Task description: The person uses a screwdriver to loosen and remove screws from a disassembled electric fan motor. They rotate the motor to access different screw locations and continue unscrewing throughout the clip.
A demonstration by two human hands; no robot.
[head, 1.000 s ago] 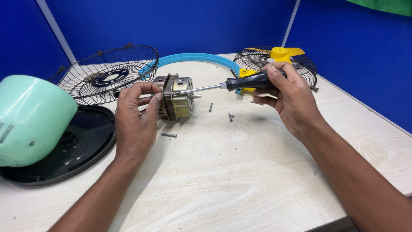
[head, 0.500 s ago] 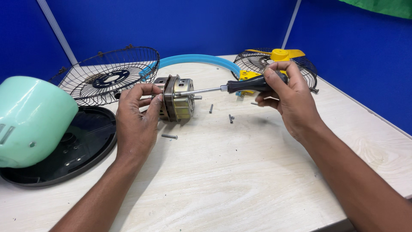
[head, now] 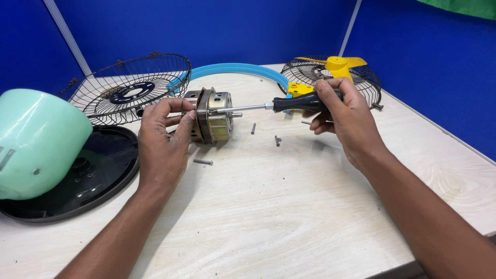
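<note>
We see a fan taken apart on a pale wood-grain worktop point(head: 289, 217), and we judge the step in hand to be work on a screw in the fan motor point(head: 212, 116).

The motor, a brass-coloured metal body with a wide flange and a short shaft pointing right, rests on the worktop at centre. Our left hand point(head: 163, 142) holds it by its left side, fingers curled over the top and thumb near the flange, steadying it. Our right hand point(head: 343, 113) is wrapped around the black handle of a screwdriver point(head: 268, 107); its metal shank lies nearly level and its tip meets the motor's right face just beside the flange. We cannot tell whether the tip is seated in a screw head.

Loose screws point(head: 202, 161) lie near the motor: one in front of it, others to its right, below the shank.

Around them lie the other parts. A black wire guard point(head: 129, 88) lies behind the left hand, and a second guard point(head: 361, 77) behind the right hand holds a yellow blade point(head: 336, 64). A light blue ring point(head: 243, 70) arcs between the two guards. At far left a mint-green housing point(head: 36, 139) rests on a black round base point(head: 98, 175).

In our judgement, the next move calls for keeping the shank in line with the screw, pressing inward while turning, and a firm left-hand hold so the motor does not roll.
</note>
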